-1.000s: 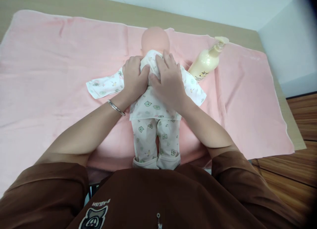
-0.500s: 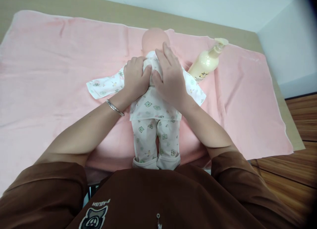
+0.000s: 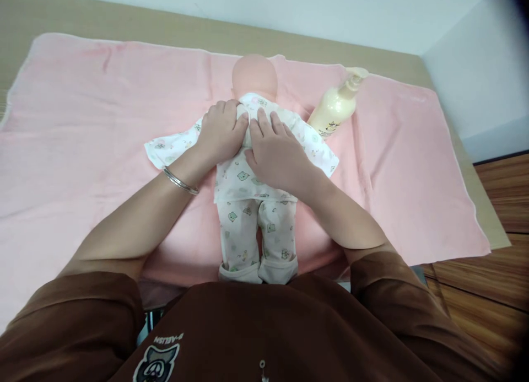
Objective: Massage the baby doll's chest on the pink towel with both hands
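- tan table under a pink towel, wood floor off to the right
- baby doll lies lengthwise mid-towel, head pointing away from the person, dressed in a printed pyjama top and trousers
- left hand rests on the top by the collar, fingers curled close; gripping or only pressing, i cannot tell
- right hand lies on the top, fingers spread wide, holding nothing
- light, even palm pressure suits this soft cloth
- cream pump bottle lies tilted on the towel, just past the doll's sleeve

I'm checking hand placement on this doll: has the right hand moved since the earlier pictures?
Yes: the right hand has slid down the baby doll's shirt toward its legs, judged against the pump bottle.
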A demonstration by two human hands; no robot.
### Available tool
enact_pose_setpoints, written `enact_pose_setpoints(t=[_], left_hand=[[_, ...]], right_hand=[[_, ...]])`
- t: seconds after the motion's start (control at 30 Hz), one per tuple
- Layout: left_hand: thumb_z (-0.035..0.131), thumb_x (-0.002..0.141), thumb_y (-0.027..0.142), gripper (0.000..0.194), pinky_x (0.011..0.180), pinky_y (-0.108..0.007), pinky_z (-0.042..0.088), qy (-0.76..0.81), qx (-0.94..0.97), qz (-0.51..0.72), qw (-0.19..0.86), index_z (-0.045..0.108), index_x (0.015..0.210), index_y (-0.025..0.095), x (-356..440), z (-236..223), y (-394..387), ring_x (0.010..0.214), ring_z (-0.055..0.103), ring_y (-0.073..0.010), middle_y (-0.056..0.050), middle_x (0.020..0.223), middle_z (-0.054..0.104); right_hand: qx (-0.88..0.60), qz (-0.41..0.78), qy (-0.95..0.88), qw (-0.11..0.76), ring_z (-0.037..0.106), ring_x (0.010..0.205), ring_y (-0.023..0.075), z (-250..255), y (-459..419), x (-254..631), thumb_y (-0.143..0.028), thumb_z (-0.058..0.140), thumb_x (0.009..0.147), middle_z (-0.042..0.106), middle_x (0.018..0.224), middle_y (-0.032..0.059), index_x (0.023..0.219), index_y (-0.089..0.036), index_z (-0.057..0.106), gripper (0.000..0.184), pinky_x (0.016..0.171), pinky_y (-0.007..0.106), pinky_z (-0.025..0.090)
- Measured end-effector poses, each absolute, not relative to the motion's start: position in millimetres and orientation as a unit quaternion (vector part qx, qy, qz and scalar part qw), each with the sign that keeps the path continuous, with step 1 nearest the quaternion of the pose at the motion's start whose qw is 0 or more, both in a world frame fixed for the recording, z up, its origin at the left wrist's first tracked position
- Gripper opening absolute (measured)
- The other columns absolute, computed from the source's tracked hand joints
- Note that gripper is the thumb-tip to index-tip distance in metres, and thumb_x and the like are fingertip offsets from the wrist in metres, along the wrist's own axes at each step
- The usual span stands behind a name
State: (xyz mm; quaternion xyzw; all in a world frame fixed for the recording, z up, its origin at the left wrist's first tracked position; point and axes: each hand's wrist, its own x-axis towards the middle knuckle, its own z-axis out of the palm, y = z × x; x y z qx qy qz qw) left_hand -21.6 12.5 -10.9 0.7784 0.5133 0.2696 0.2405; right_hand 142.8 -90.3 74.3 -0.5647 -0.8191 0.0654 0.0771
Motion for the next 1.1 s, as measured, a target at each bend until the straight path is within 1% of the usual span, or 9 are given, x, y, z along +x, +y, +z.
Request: enact_pose_setpoints(t=[0.13, 0.2, 0.27, 0.37, 0.47, 0.63, 0.8, 0.93, 1.1], left_hand=[[0.006, 0.087, 0.1, 0.127, 0.135, -0.05, 0.004, 0.53, 0.777, 0.245, 0.236, 0.03, 0.163, 0.002, -6.6, 16.7, -17.3, 0.16, 0.016, -0.0394, -0.017, 0.17, 0.03], [0.007, 0.096, 0.091, 0.116, 0.136, -0.059, -0.001, 0.5, 0.789, 0.251, 0.254, 0.025, 0.167, 0.001, 5.5, 33.4, -36.0, 0.164, 0.004, -0.0423, -0.018, 0.175, 0.02], [0.013, 0.107, 0.073, 0.093, 0.138, -0.059, -0.001, 0.462, 0.789, 0.265, 0.306, 0.022, 0.17, 0.004, 19.9, 50.5, -51.0, 0.167, 0.002, -0.0365, -0.014, 0.177, 0.016], [0.016, 0.115, 0.054, 0.073, 0.142, -0.04, 0.01, 0.399, 0.745, 0.314, 0.432, 0.026, 0.17, 0.008, 46.0, 76.4, -60.4, 0.167, 0.009, -0.0219, -0.005, 0.177, 0.019], [-0.009, 0.115, 0.046, 0.073, 0.137, -0.03, 0.024, 0.351, 0.661, 0.307, 0.587, 0.014, 0.173, 0.008, 74.6, 100.6, -54.6, 0.164, 0.022, -0.0135, -0.004, 0.176, 0.025], [-0.029, 0.108, 0.045, 0.083, 0.13, -0.037, 0.036, 0.338, 0.614, 0.285, 0.654, 0.003, 0.17, 0.001, 107.6, 130.4, -35.0, 0.16, 0.034, -0.02, -0.013, 0.17, 0.035], [-0.027, 0.106, 0.051, 0.093, 0.134, -0.055, 0.026, 0.374, 0.609, 0.29, 0.637, 0.027, 0.166, 0.005, 123.6, 149.3, -27.3, 0.161, 0.028, -0.0327, -0.012, 0.147, 0.062], [-0.025, 0.106, 0.056, 0.097, 0.138, -0.056, 0.013, 0.371, 0.579, 0.288, 0.667, 0.044, 0.158, 0.013, 133.5, 151.2, -20.6, 0.164, 0.017, -0.0326, -0.01, 0.137, 0.068], [-0.023, 0.107, 0.057, 0.093, 0.14, -0.051, 0.015, 0.359, 0.529, 0.314, 0.702, 0.036, 0.165, 0.015, 123.3, 145.1, -22.4, 0.166, 0.014, -0.0277, -0.003, 0.153, 0.059]], right_hand=[[-0.498, 0.145, -0.852, 0.068, 0.071, 0.118, 0.0319, 121.8, -92.6, 174.5, -0.024, 0.031, 0.107, 0.073, 0.124, 0.0162, 0.11, -0.012, 0.071, 0.041, 0.109, 0.053, 0.057], [-0.521, 0.156, -0.826, 0.144, 0.072, 0.116, 0.0297, 140.7, -91.1, 196.6, -0.025, 0.036, 0.106, 0.075, 0.121, 0.0132, 0.117, -0.013, 0.072, 0.04, 0.11, 0.052, 0.057], [-0.553, 0.141, -0.781, 0.253, 0.065, 0.137, 0.0291, 151.8, -87.7, 219.5, -0.026, 0.042, 0.104, 0.071, 0.141, 0.012, 0.136, -0.012, 0.068, 0.044, 0.123, 0.05, 0.05], [-0.578, 0.118, -0.717, 0.371, 0.056, 0.15, 0.0224, 155.9, -78.0, 248.2, -0.025, 0.046, 0.101, 0.062, 0.154, 0.0071, 0.145, -0.014, 0.063, 0.048, 0.129, 0.042, 0.046], [-0.607, 0.109, -0.657, 0.434, 0.057, 0.149, 0.0173, 153.6, -64.4, 263.4, -0.02, 0.044, 0.098, 0.062, 0.155, 0.0057, 0.142, -0.018, 0.059, 0.047, 0.128, 0.034, 0.049], [-0.626, 0.105, -0.633, 0.444, 0.056, 0.149, 0.012, 144.1, -42.9, 267.6, -0.021, 0.042, 0.098, 0.055, 0.16, 0.0037, 0.145, -0.023, 0.05, 0.047, 0.125, 0.028, 0.048], [-0.603, 0.005, -0.663, 0.443, 0.067, 0.124, 0.0226, 121.4, -19.1, 273.6, -0.029, 0.043, 0.098, 0.075, 0.124, 0.0075, 0.114, -0.022, 0.067, 0.029, 0.113, 0.04, 0.051], [-0.608, 0.04, -0.684, 0.402, 0.069, 0.097, 0.0214, 110.2, -9.6, 273.4, -0.036, 0.037, 0.099, 0.076, 0.101, 0.0009, 0.083, -0.032, 0.056, 0.025, 0.089, 0.039, 0.053], [-0.635, 0.061, -0.673, 0.374, 0.061, 0.076, 0.0253, 110.5, -14.5, 261.3, -0.047, 0.031, 0.103, 0.067, 0.078, 0.0048, 0.063, -0.03, 0.04, 0.044, 0.074, 0.041, 0.041]])
